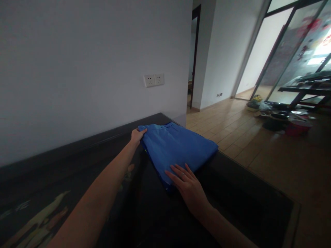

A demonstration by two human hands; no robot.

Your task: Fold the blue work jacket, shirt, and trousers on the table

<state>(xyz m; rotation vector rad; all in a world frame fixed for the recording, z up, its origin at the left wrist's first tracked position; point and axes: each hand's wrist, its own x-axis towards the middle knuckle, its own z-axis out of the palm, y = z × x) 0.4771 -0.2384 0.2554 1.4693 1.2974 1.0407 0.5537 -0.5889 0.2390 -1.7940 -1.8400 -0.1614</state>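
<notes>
A folded blue garment [178,143], gathered along its far edge like a waistband, lies on a dark tabletop [144,210]. Its exact kind is unclear. My left hand [137,135] pinches the garment's far left corner, thumb on top and the other fingers mostly hidden beneath. At the near edge, my right hand [187,184] rests palm down with its fingers spread on the cloth. The garment looks flat and layered, with darker blue showing along its left side.
A white wall with a double socket [154,80] stands behind the table. Wooden flooring [230,120] runs to the right. Farther off are a red tub [298,127], a dark basin [275,123], bags and a dark table [305,90] near glass sliding doors.
</notes>
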